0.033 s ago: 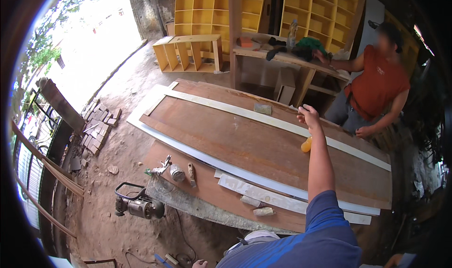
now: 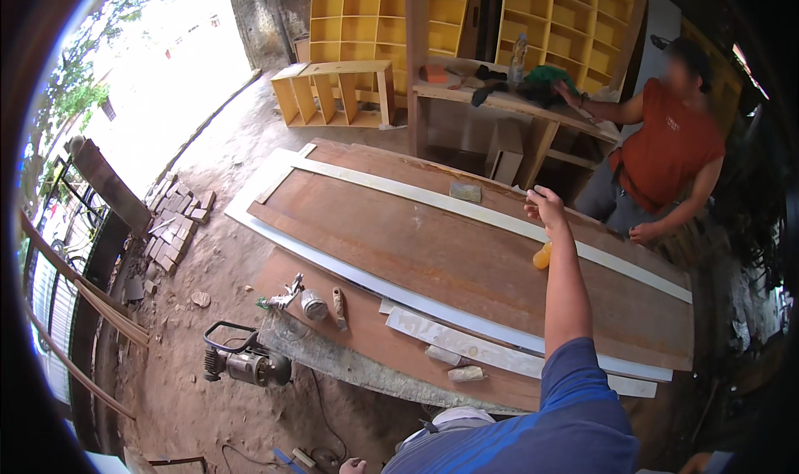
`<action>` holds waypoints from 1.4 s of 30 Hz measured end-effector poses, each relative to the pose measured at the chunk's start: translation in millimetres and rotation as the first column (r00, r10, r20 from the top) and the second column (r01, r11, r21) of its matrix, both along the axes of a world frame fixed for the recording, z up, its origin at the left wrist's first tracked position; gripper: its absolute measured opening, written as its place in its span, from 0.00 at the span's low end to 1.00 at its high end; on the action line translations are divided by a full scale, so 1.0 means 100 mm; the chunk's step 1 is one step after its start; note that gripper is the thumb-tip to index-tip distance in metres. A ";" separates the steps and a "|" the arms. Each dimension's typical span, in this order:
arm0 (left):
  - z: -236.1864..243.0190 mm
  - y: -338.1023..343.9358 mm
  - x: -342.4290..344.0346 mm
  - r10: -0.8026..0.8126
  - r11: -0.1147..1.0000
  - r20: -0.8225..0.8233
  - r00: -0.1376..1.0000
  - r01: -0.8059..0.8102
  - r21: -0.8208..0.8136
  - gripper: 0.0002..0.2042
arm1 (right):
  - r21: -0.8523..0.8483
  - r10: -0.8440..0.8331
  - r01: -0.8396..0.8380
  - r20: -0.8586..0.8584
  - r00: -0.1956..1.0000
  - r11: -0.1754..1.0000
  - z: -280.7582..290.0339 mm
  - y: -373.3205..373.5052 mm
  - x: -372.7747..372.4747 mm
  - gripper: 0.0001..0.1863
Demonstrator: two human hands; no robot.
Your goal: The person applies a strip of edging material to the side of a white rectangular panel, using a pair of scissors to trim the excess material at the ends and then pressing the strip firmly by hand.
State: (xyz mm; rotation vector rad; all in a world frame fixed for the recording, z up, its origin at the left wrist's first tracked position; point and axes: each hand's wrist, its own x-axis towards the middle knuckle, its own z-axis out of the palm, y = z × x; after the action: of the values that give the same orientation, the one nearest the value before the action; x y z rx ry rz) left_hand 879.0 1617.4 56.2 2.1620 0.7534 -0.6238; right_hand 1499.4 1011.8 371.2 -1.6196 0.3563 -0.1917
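Note:
My right hand (image 2: 545, 208) reaches over the far side of a brown wooden panel (image 2: 358, 216). Its fingers are curled with the tips together; anything pinched in them is too small to name. Left of it, a greyish block (image 2: 464, 192) lies by the long white strip (image 2: 399, 190) along the panel. An orange rounded object (image 2: 542, 256) shows beside my right forearm, partly hidden by it. Only a bit of my left hand (image 2: 353, 466) shows at the lower edge, its fingers mostly out of sight.
A spray gun (image 2: 283, 295), a metal can (image 2: 314, 305) and several rolled pieces (image 2: 466, 374) lie on the near board. An air compressor (image 2: 250, 362) stands on the dirt floor. Across the panel, a person in a red shirt (image 2: 666, 149) rests a hand on a bench (image 2: 491, 95).

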 end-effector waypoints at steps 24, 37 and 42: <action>-0.08 -0.32 -0.16 -0.029 0.999 -0.125 0.992 0.026 -0.026 0.24 | 0.090 0.170 -0.179 0.105 0.980 0.980 -0.24 0.53 -0.42 0.34; -0.11 -0.31 -0.18 0.036 0.999 -0.052 0.998 -0.038 -0.037 0.23 | 0.127 0.113 -0.124 0.090 0.990 0.984 -0.28 0.36 -0.79 0.45; -0.03 -0.41 -0.44 0.098 0.992 -0.131 0.986 -0.107 -0.062 0.23 | 0.165 0.176 -0.181 0.046 0.983 0.970 -0.36 0.75 -0.88 0.46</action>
State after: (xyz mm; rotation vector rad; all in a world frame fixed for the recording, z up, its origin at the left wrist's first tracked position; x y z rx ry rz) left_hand 834.9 1576.1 53.1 2.0213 0.8930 -0.7290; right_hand 1411.8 1086.7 335.7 -1.4706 0.1959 -0.0476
